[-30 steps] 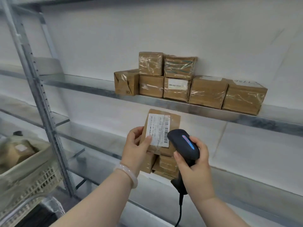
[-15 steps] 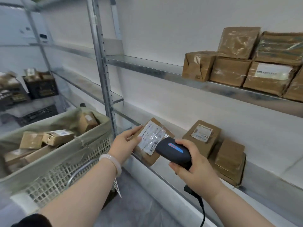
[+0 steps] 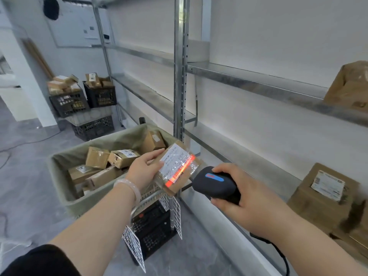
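Fingers [image 3: 153,156] of the left hand [image 3: 144,172] clasp the parcel [image 3: 179,168]; right hand [image 3: 245,194] wraps the scanner [image 3: 216,185].

Single head-worn wide-angle view, tilted forward and down, sitting close above the left hand [image 3: 146,170] and right hand [image 3: 249,198], shelving [image 3: 180,76] running right, bin [image 3: 85,204] lower left.

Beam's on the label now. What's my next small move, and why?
Probably steady both hands for a moment: the scanner in the right hand throws its red line along the barcode of the parcel that the left hand grips, and the glossy, wrinkled wrap over the label may slow the read.
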Demonstrator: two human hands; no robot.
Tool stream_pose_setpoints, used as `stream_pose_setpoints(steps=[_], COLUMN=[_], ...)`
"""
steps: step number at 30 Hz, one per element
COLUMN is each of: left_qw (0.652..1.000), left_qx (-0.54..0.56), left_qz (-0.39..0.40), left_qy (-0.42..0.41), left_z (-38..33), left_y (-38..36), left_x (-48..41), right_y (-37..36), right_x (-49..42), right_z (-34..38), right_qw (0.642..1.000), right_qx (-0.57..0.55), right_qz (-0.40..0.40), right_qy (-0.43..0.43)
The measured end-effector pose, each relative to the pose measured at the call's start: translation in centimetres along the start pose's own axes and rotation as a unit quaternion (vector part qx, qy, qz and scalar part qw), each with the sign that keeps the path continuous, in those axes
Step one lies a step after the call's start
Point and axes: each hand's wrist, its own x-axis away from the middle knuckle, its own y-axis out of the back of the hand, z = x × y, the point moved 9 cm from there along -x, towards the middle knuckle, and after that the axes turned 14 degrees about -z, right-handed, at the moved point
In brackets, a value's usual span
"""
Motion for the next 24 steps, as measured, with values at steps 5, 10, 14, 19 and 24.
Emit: stream_pose_setpoints(steps=[5, 10, 14, 19, 24], left_qw=[1.000, 1.000, 1.000, 0.999, 0.996], left_qx=[-0.011, -0.009, -0.009, -0.017, -0.003], left_qz=[-0.008, -0.019, -0.021, -0.031, -0.059], left_qy=[0.015, 0.016, 0.020, 0.030, 0.066], left_z=[2.0, 3.0, 3.5, 4.5, 6.0], left_y=[3.6, 5.8, 7.0, 8.2, 8.8], left_x=[-3.3, -5.3, -7.1, -9.3, -12.0], right_y=[-1.8, -3.8, -4.9, -6.2, -9.0], right_x=[-2.7, -4.6, -6.1, -8.4, -11.8], right_z=[3.0, 5.0, 5.8, 5.9, 5.0], right_qw=[0.999, 0.998, 0.997, 0.995, 0.995], right_qx=[0.017, 0.034, 0.048, 0.063, 0.040], right_qz=[0.011, 0.037, 0.052, 0.066, 0.083], right_qy=[0.025, 0.034, 0.037, 0.037, 0.034])
